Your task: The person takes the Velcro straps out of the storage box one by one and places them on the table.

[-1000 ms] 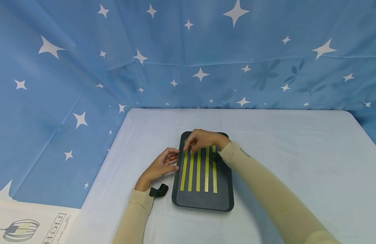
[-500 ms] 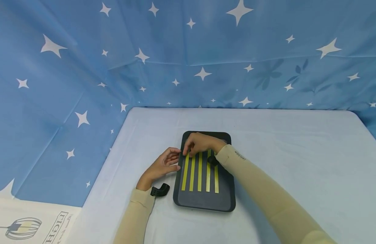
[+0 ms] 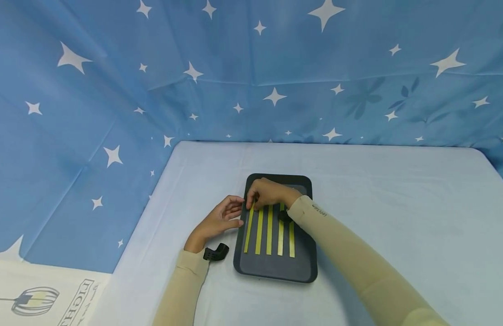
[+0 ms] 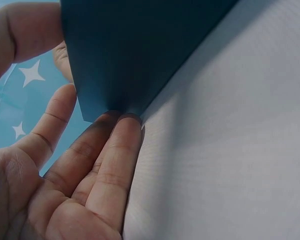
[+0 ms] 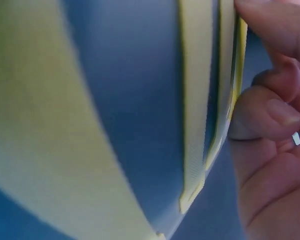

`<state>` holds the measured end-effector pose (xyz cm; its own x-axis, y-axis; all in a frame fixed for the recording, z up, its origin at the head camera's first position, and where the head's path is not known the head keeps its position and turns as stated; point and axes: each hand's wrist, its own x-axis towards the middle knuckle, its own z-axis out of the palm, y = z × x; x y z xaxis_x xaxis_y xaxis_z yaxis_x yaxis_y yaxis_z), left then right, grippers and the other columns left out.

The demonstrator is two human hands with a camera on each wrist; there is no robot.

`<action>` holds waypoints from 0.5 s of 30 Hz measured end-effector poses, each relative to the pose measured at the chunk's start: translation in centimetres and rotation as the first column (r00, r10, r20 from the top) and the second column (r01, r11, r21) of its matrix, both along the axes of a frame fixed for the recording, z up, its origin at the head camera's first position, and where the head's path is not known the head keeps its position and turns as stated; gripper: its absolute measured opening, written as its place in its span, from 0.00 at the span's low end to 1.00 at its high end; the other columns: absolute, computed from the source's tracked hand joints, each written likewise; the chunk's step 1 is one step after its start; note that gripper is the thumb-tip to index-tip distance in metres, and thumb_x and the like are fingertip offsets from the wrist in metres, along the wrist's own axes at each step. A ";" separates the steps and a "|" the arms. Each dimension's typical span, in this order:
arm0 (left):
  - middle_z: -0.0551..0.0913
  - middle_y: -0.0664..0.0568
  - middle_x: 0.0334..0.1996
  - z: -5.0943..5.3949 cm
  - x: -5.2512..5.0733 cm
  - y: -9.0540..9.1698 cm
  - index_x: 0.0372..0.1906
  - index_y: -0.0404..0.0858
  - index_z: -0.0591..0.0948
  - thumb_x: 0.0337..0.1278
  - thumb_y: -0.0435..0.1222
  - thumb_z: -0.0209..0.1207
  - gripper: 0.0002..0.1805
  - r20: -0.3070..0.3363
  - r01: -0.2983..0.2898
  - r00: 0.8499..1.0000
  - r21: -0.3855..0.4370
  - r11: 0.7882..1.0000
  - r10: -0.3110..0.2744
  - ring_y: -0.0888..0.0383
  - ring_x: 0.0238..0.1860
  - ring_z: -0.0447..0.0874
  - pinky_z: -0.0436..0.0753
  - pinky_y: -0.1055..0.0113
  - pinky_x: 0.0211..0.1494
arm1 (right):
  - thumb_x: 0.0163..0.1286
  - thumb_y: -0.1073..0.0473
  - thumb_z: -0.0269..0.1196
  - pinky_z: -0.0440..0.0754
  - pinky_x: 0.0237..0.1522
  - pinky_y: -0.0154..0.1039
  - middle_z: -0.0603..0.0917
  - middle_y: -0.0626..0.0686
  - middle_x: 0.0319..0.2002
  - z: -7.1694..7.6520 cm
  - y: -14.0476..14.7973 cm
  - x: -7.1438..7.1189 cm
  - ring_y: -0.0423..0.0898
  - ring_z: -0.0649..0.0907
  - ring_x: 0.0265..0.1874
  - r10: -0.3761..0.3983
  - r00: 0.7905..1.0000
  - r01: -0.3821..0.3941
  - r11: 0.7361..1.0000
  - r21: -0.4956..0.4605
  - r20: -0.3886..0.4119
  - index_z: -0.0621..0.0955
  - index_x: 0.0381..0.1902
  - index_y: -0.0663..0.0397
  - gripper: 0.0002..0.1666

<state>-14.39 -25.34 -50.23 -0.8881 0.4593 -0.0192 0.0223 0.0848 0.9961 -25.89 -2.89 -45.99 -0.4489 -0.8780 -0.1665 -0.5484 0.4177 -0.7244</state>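
The left hand (image 3: 215, 221), thumb and fingers apart, touches the left edge of the dark tray (image 3: 273, 268). The leftmost yellow strip (image 3: 249, 233) meets the right hand's (image 3: 270, 192) bent fingertips near the tray's upper-left corner; whether pinched, I cannot tell. Four parallel yellow strips (image 3: 269, 235) follow; tray floor shows below.

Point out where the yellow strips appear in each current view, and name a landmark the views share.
Head: below centre, the yellow strips lie in the dark tray, partly behind the right hand.
Left wrist: not in it.
Right wrist: one blurred and wide at left; others right of centre, beside the right hand.
Shared landmark: the tray.
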 end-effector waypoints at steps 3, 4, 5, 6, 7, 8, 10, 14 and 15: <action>0.68 0.23 0.73 0.0 0.0 0.0 0.74 0.20 0.63 0.67 0.21 0.65 0.35 -0.002 0.002 1.000 0.006 1.000 -0.002 0.28 0.77 0.66 0.75 0.60 0.77 | 0.68 0.75 0.72 0.85 0.39 0.34 0.93 0.47 0.36 -0.1 -0.1 0.0 0.38 0.84 0.32 0.015 0.999 -0.015 1.000 -0.011 -0.030 0.94 0.38 0.55 0.10; 0.68 0.23 0.73 0.0 0.0 0.0 0.74 0.20 0.63 0.67 0.21 0.65 0.35 -0.004 0.003 1.000 0.006 1.000 -0.003 0.28 0.77 0.66 0.75 0.61 0.77 | 0.68 0.75 0.72 0.85 0.40 0.34 0.93 0.46 0.36 -0.2 -0.1 0.1 0.37 0.84 0.32 0.016 0.999 -0.017 1.000 -0.010 -0.034 0.94 0.38 0.55 0.10; 0.68 0.24 0.73 0.0 0.0 0.0 0.74 0.20 0.63 0.67 0.21 0.65 0.35 -0.005 0.003 1.000 0.006 1.000 -0.003 0.28 0.77 0.66 0.75 0.61 0.77 | 0.68 0.74 0.72 0.85 0.40 0.34 0.93 0.46 0.36 -0.2 -0.2 0.1 0.37 0.84 0.32 0.017 0.999 -0.017 1.000 -0.008 -0.035 0.94 0.37 0.55 0.10; 0.68 0.24 0.73 0.0 0.0 -0.1 0.74 0.20 0.63 0.67 0.21 0.65 0.35 -0.007 0.004 1.000 0.006 1.000 -0.004 0.28 0.77 0.66 0.75 0.60 0.78 | 0.68 0.74 0.73 0.85 0.40 0.33 0.92 0.46 0.36 -0.2 -0.2 0.1 0.37 0.84 0.32 0.019 0.999 -0.019 1.000 -0.006 -0.038 0.94 0.37 0.54 0.11; 0.67 0.23 0.73 0.0 0.0 -0.1 0.74 0.20 0.63 0.67 0.22 0.65 0.35 -0.008 0.005 1.000 0.006 1.000 -0.005 0.28 0.77 0.65 0.75 0.60 0.78 | 0.68 0.74 0.73 0.85 0.39 0.34 0.92 0.46 0.35 -0.1 -0.2 0.2 0.38 0.83 0.31 0.021 0.999 -0.021 1.000 -0.006 -0.040 0.94 0.36 0.54 0.11; 0.67 0.23 0.73 0.0 0.0 -0.1 0.74 0.20 0.63 0.67 0.22 0.65 0.35 -0.009 0.006 1.000 0.005 1.000 -0.006 0.28 0.77 0.65 0.74 0.59 0.79 | 0.68 0.75 0.73 0.84 0.38 0.33 0.92 0.46 0.35 -0.1 -0.2 0.2 0.38 0.83 0.31 0.022 0.999 -0.022 1.000 -0.007 -0.042 0.94 0.36 0.54 0.11; 0.67 0.23 0.74 0.0 0.0 -0.1 0.74 0.20 0.62 0.67 0.22 0.64 0.35 -0.010 0.007 1.000 0.003 1.000 -0.007 0.27 0.78 0.64 0.73 0.56 0.80 | 0.68 0.75 0.73 0.83 0.37 0.33 0.92 0.46 0.35 -0.1 -0.3 0.3 0.38 0.82 0.30 0.030 0.998 -0.030 0.999 -0.014 -0.051 0.93 0.35 0.54 0.11; 0.66 0.24 0.74 0.0 0.1 -0.1 0.74 0.20 0.62 0.67 0.22 0.64 0.35 -0.003 0.008 1.000 0.002 1.000 -0.008 0.28 0.78 0.63 0.71 0.54 0.81 | 0.67 0.76 0.72 0.81 0.36 0.33 0.91 0.47 0.34 0.0 -0.4 0.5 0.38 0.80 0.29 0.036 0.998 -0.037 0.999 -0.023 -0.059 0.92 0.34 0.55 0.11; 0.66 0.23 0.74 0.0 0.1 -0.1 0.74 0.20 0.62 0.67 0.22 0.64 0.35 -0.003 0.010 1.000 0.001 1.000 -0.010 0.27 0.78 0.63 0.71 0.54 0.81 | 0.66 0.77 0.72 0.81 0.36 0.33 0.91 0.47 0.34 0.0 -0.4 0.5 0.38 0.80 0.29 0.036 0.998 -0.037 0.999 -0.023 -0.056 0.92 0.34 0.55 0.11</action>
<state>-14.30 -25.40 -50.19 -0.8836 0.4680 -0.0155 0.0266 0.0832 0.9962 -25.40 -3.26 -45.96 -0.4243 -0.8975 -0.1205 -0.6026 0.3792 -0.7022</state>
